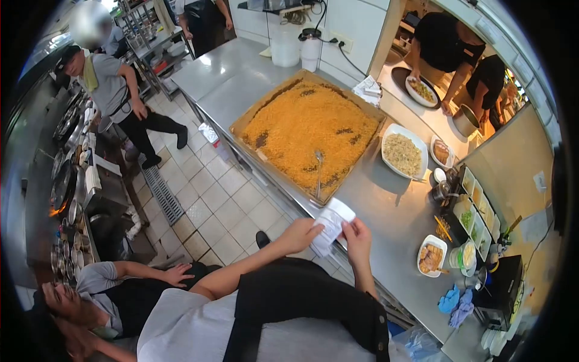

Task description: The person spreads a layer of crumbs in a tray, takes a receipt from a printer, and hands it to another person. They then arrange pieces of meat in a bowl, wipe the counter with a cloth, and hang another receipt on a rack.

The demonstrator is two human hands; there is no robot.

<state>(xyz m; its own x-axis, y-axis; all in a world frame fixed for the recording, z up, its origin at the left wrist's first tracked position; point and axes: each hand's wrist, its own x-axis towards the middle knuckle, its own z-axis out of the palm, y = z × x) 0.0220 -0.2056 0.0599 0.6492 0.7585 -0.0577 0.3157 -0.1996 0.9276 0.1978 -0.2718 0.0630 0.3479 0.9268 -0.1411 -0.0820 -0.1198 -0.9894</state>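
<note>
White paper slip (pixel 330 227) is pinched between both hands: left hand (pixel 300 234) closed on its lower edge, right hand (pixel 357 234) gripping its right side, just short of the tray of orange rice (pixel 310 130) beyond.

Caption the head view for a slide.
Both hands, left and right, hold a paper slip beside a big tray of fried rice.

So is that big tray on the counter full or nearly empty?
Full: the big tray is covered almost edge to edge with orange-yellow rice, a few dark patches showing, and a spoon lies in it.
</note>
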